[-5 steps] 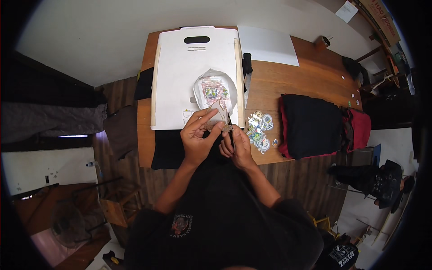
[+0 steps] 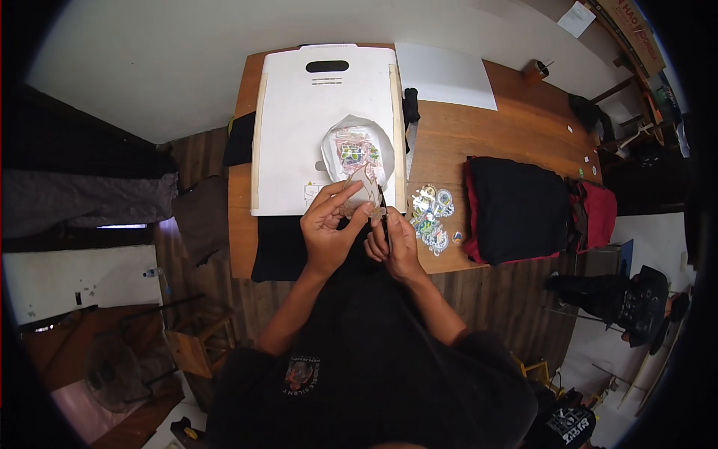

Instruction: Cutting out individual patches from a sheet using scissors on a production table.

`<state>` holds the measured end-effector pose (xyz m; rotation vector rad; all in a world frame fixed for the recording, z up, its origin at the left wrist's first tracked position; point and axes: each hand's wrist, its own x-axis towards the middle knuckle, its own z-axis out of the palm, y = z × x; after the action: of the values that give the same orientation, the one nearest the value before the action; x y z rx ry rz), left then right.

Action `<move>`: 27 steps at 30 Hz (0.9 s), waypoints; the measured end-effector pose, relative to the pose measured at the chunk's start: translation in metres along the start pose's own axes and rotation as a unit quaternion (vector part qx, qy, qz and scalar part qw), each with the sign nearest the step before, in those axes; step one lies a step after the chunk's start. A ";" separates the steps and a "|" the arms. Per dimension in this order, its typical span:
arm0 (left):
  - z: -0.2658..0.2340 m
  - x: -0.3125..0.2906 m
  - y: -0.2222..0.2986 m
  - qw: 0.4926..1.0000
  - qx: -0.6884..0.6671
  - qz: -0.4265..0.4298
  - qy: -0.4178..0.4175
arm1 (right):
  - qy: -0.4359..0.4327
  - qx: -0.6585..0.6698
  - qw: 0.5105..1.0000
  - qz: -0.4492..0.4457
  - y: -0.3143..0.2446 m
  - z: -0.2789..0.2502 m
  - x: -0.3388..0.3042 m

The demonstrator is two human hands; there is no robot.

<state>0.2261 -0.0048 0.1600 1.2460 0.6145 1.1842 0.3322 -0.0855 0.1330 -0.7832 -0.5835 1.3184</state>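
Note:
My left hand [image 2: 327, 230] pinches a pale piece of sheet [image 2: 363, 188] with brownish curved outlines, between thumb and fingers. At its right edge are the dark blades of a pair of scissors [image 2: 383, 199], held in my right hand [image 2: 395, 247]. My right fingers are curled around the handles, which are mostly hidden. Just beyond my hands sits a round white bowl-like container [image 2: 389, 142], possibly a bag with its rim rolled down. Printed pieces in red, green and white lie inside it. To the right, a pile of cut-out stickers [image 2: 430, 221] rests on the wooden table.
Under the container is a white panel [image 2: 292, 127] with a dark oval slot. Folded black and red cloth [image 2: 516, 209] is stacked on the right of the wooden table [image 2: 449, 150]. A white sheet [image 2: 446, 75] and a brown cup [image 2: 535, 71] are at the back.

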 end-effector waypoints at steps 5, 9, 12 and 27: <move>-0.002 -0.001 -0.001 1.000 0.002 -0.002 0.000 | -0.002 -0.001 1.000 -0.001 -0.001 -0.001 -0.001; -0.005 -0.001 -0.003 1.000 -0.020 -0.003 -0.005 | -0.005 -0.009 1.000 -0.011 -0.005 -0.005 0.000; -0.006 -0.001 0.002 0.999 -0.039 -0.012 -0.011 | -0.015 -0.014 1.000 -0.020 -0.010 -0.009 0.002; -0.014 -0.001 -0.008 0.999 -0.037 -0.011 -0.038 | 0.016 -0.137 0.989 -0.049 -0.043 -0.013 0.033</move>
<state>0.2161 0.0006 0.1483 1.2137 0.5220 1.1269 0.3746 -0.0580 0.1573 -0.9850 -0.7784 1.1463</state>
